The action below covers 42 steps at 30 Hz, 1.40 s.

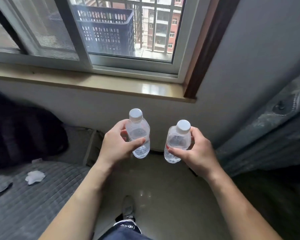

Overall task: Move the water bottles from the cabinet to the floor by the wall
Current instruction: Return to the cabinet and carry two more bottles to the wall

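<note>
Two clear water bottles with white caps are held upright in the air above the tiled floor (156,184), in front of the grey wall (97,108) under the window. My left hand (116,144) grips the left bottle (139,134) round its middle, thumb across the front. My right hand (197,151) grips the right bottle (177,142), which has a bit of red label low on its side. The cabinet is out of view.
A grey quilted mattress (33,196) fills the left side, with a dark bag (22,134) and a crumpled tissue (34,176) on it. Dark fabric (270,141) hangs at the right. A window sill (93,84) juts out above. My foot (128,207) stands on the floor.
</note>
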Each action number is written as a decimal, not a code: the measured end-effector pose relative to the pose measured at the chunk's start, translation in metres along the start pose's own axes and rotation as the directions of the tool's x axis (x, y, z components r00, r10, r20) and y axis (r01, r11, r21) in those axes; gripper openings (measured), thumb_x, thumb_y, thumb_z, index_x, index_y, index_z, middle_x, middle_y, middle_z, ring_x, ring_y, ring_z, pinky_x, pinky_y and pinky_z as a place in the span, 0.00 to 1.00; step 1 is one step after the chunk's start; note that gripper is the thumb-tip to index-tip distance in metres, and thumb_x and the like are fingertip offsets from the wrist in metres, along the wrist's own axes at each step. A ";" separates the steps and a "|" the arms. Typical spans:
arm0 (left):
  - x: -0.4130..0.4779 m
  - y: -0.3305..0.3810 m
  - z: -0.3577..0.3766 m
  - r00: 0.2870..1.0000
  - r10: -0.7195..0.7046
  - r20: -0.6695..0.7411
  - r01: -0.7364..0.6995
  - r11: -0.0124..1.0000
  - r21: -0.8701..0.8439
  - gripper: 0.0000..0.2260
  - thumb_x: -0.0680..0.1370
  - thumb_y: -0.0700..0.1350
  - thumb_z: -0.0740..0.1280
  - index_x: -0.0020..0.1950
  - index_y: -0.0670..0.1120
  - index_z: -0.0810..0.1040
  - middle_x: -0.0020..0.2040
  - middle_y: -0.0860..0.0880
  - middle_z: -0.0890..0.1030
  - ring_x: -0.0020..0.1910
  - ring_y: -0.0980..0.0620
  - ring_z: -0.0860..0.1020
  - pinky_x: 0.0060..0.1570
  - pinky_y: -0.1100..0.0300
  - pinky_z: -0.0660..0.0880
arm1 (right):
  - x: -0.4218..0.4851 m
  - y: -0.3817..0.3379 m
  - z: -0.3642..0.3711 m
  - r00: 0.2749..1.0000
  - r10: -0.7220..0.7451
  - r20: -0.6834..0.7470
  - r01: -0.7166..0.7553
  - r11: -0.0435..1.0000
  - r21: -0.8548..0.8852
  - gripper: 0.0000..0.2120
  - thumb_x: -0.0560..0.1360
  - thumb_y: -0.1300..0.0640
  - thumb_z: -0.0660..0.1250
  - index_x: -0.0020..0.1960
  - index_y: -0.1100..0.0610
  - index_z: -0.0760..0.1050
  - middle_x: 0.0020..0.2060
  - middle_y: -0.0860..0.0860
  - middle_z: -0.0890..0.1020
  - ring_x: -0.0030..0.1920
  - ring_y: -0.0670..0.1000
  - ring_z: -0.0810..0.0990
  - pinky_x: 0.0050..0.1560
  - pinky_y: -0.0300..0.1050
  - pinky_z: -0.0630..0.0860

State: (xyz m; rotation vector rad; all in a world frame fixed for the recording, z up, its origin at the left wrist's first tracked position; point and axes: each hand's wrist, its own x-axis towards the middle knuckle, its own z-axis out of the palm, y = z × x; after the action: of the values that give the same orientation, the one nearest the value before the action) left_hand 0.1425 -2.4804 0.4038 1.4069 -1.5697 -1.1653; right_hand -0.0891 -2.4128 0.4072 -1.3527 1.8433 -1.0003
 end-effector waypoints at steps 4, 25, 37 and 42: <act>0.059 -0.010 -0.017 0.999 -0.004 0.037 0.005 1.000 -0.020 0.23 0.66 0.44 0.79 0.58 0.55 0.78 0.48 0.58 0.84 0.47 0.61 0.82 0.48 0.62 0.78 | 0.049 -0.011 0.027 0.999 0.049 -0.015 -0.049 0.999 -0.009 0.30 0.59 0.52 0.82 0.57 0.45 0.73 0.46 0.41 0.83 0.47 0.38 0.80 0.50 0.38 0.78; 0.213 -0.103 -0.009 0.978 -0.029 0.207 0.009 0.995 0.098 0.24 0.66 0.46 0.79 0.59 0.57 0.76 0.52 0.60 0.82 0.54 0.60 0.80 0.57 0.55 0.77 | 0.188 0.050 0.117 0.972 0.213 0.101 -0.209 0.976 -0.055 0.30 0.59 0.49 0.80 0.57 0.43 0.71 0.49 0.39 0.81 0.51 0.38 0.78 0.54 0.42 0.76; 0.240 -0.292 0.101 0.968 -0.118 0.221 0.091 0.988 0.128 0.27 0.65 0.45 0.80 0.63 0.51 0.76 0.53 0.57 0.83 0.51 0.64 0.80 0.52 0.68 0.76 | 0.243 0.251 0.201 0.950 0.254 0.182 -0.246 0.967 -0.064 0.29 0.57 0.53 0.82 0.53 0.44 0.71 0.48 0.39 0.80 0.49 0.39 0.79 0.48 0.38 0.75; 0.253 -0.391 0.150 0.959 -0.130 0.252 0.094 0.984 0.151 0.28 0.65 0.47 0.81 0.62 0.54 0.77 0.54 0.61 0.81 0.52 0.69 0.78 0.52 0.71 0.75 | 0.261 0.357 0.253 0.946 0.245 0.213 -0.226 0.968 -0.113 0.33 0.57 0.49 0.81 0.57 0.45 0.70 0.53 0.43 0.80 0.52 0.45 0.79 0.51 0.46 0.78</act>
State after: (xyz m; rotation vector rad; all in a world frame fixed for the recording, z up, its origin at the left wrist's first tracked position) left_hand 0.0989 -2.7050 -0.0286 1.4958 -1.8016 -1.3784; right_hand -0.1194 -2.6504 -0.0421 -1.2049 1.8388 -0.6223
